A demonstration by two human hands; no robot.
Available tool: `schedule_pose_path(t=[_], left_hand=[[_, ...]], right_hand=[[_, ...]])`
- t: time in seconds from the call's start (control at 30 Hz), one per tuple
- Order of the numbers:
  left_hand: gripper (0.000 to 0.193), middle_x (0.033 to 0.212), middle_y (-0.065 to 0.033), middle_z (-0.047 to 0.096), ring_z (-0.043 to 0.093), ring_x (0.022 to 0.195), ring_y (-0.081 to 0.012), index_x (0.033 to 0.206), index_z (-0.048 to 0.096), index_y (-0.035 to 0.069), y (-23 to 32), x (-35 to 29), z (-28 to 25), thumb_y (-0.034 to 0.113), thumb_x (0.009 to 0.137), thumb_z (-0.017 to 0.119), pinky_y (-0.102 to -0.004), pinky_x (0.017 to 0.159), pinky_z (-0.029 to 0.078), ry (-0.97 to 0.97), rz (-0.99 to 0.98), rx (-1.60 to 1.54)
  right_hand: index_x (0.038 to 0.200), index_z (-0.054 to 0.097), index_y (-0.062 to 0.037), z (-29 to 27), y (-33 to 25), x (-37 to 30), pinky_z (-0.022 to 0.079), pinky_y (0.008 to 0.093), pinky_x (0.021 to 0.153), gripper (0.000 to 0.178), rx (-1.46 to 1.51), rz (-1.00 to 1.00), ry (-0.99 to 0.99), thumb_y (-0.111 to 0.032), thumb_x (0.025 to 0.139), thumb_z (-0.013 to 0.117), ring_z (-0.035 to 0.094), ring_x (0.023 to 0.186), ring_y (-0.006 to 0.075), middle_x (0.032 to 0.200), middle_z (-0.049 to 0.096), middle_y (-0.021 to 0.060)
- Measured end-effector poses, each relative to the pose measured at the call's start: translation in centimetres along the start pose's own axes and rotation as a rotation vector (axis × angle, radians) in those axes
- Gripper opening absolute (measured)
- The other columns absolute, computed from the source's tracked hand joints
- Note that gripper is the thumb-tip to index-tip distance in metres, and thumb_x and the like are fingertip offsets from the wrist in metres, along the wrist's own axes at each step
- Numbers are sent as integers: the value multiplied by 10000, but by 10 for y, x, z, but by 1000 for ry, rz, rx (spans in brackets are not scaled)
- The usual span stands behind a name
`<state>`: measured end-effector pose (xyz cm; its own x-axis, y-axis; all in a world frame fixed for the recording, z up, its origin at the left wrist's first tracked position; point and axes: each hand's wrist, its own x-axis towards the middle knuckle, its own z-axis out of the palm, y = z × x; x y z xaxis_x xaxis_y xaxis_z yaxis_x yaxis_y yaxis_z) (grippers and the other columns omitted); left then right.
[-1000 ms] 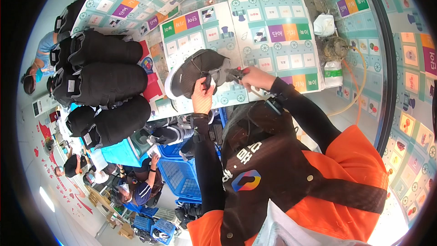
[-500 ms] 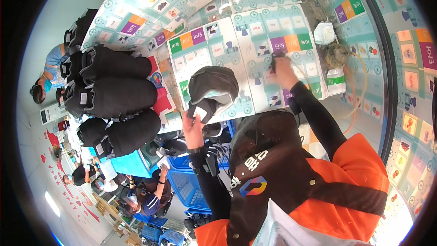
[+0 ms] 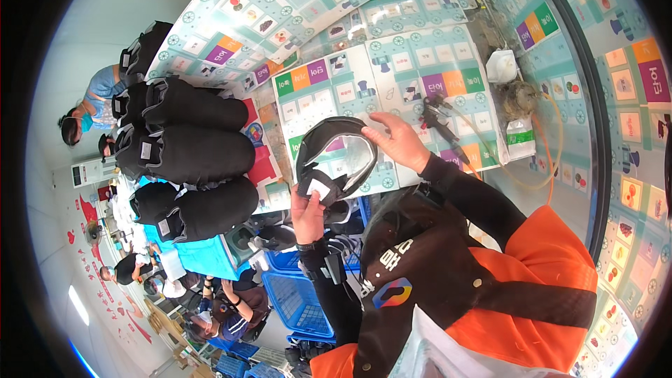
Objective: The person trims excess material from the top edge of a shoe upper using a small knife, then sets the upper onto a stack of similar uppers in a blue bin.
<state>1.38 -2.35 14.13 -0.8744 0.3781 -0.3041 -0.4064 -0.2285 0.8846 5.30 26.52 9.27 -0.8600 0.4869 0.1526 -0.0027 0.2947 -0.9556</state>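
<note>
A black fabric piece (image 3: 316, 145) curves into an open ring, with a pale grey inner side and a white label on its lower end. My left hand (image 3: 306, 215) pinches that lower end beside the label. At the ring's upper right edge, my right hand (image 3: 400, 141) grips the rim between thumb and fingers. The piece is held up over the table. To the right of my right hand lies a black air gun (image 3: 441, 126), its thin hose running right.
Printed sheets (image 3: 420, 49) cover the table. Rolled black fabric pieces (image 3: 203, 150) are stacked at the left. A white mask-like object (image 3: 501, 66) lies at the right edge. Blue baskets (image 3: 294, 301) stand below the table. Co-workers (image 3: 231, 308) are at the lower left.
My right hand has let go of the air gun, left it on the table and moved left onto the fabric piece. The piece has turned and opened into a wider ring.
</note>
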Motion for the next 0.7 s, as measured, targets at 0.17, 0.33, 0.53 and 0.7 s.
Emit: schedule_pose_path(t=[0.17,0.33,0.53,0.7], left_hand=[[411,1417,-127,590,600,1290,-277,1448,484,37,-3,-6,-7,-16,1043,526,-463,1090,494,-69,17,-68],[462,1467,-149,561,568,1339,-298,1504,457,28,-4,-9,-10,-17,1046,504,-469,1123,465,-80,33,-100],[479,1489,-158,549,549,1363,-312,1526,445,30,8,-12,-1,19,1050,503,-462,1145,445,-78,29,-137],[467,1436,-148,589,604,1290,-291,1494,473,26,13,-15,3,47,1035,561,-452,1087,490,6,12,-262]], right_hand=[[1193,713,22,4,-2,1,588,311,841,413,133,342,-170,-325,973,756,718,998,177,1096,755,137],[1173,722,18,5,-1,1,578,310,837,391,174,335,-156,-322,981,747,715,982,180,1075,759,125],[1078,758,27,-3,-2,2,550,318,828,437,151,155,-72,-399,1002,695,710,930,208,1016,764,136],[1150,737,48,1,6,5,551,308,873,460,640,558,-237,-390,1019,682,679,978,131,1034,749,48]])
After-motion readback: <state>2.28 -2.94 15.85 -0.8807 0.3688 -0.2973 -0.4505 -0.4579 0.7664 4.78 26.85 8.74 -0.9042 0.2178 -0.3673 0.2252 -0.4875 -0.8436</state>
